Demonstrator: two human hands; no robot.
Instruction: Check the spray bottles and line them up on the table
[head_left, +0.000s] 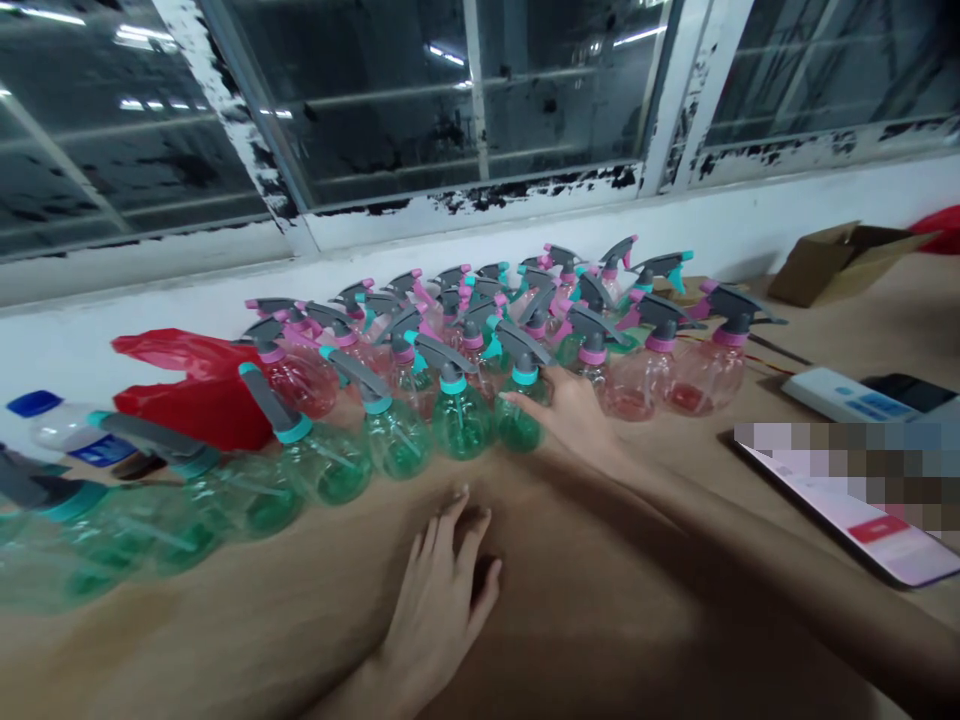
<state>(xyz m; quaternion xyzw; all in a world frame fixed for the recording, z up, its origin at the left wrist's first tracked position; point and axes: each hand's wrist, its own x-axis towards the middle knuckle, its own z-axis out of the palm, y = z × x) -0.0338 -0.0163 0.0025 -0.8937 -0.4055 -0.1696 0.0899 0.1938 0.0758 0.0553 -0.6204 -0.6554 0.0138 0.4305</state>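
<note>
I've got one phone (847,500) on a wooden table (300,630), windows (450,100) and one box (817,268) beyond it. Left of phone: over twenty spray bottles (461,425); left hand (439,590), fingers loosely spread; right hand (585,415), thumb across one green bottle (520,428), can't tell if pinching.

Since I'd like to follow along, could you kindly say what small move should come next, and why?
Perhaps bring the left hand over to steady the green bottle at the right hand, whose thumb crosses in front of it; the left hand looks empty.
</note>
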